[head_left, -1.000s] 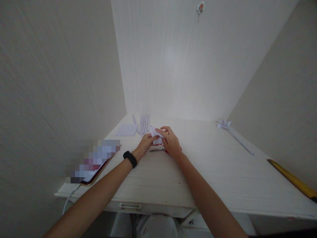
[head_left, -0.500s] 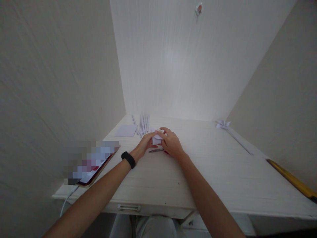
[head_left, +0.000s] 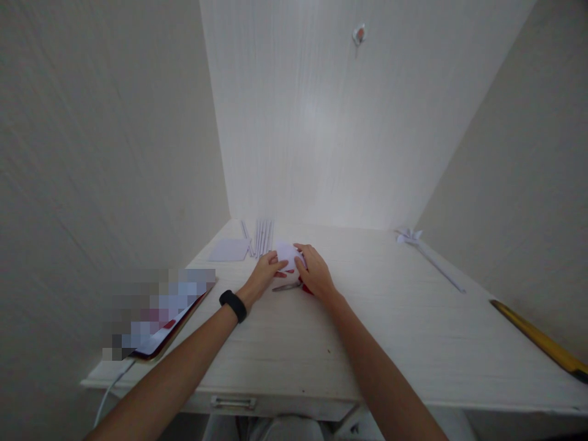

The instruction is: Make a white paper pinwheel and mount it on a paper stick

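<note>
A small sheet of white paper is held between both hands above the white desk. My left hand, with a black band on its wrist, grips its left side. On its right side, my right hand is closed with the thumb on the front of the paper. Just below the paper lie scissors with red handles, partly hidden by my right hand. Something small and red shows under the paper by my left fingers; I cannot make out what it is.
Several thin rolled paper sticks and a stack of white paper lie at the back left. A pixelated tablet with a white cable rests at the left edge. At right are a paper flower on a stem and a yellow tool.
The paper was curved and partly covered between my fingers; now it is spread flatter and more of it shows. My hands have opened out slightly around it. The camera view has shifted a little.
</note>
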Available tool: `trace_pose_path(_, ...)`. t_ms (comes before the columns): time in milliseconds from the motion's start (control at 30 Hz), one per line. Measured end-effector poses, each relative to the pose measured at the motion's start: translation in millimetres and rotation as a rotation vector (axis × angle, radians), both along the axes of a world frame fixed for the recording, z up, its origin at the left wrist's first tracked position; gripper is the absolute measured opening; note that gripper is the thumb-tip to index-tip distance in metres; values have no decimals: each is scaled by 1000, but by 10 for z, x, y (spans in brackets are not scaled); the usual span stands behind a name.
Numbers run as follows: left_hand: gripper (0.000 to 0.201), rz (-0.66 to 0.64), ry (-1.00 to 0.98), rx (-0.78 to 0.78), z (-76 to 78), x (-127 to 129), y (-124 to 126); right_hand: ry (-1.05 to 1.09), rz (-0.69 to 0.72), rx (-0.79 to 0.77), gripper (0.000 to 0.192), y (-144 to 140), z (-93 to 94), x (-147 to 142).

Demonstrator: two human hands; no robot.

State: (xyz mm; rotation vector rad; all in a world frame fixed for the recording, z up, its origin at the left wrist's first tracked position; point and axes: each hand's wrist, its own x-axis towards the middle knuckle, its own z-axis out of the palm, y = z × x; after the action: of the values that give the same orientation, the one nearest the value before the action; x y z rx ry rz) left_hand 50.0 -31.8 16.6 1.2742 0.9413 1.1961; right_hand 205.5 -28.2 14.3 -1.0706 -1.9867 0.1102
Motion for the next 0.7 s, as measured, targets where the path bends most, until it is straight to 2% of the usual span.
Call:
trace_pose_path(133, 34, -53, 43, 40, -48, -12, 29, 161, -14, -28, 23, 62, -41, -3)
trace_pose_path(300, 27, -22, 108, 85, -102, -40, 71, 318, -3, -86, 14, 93, -27, -4)
trace_pose_path(533, 23, 64, 94, 44, -52, -42, 38, 497, -35, -187, 18, 68, 32, -7)
trace_pose_path(700, 22, 96, 59, 42, -33, -36, 34, 585, -4, -271, 19, 91, 16, 6)
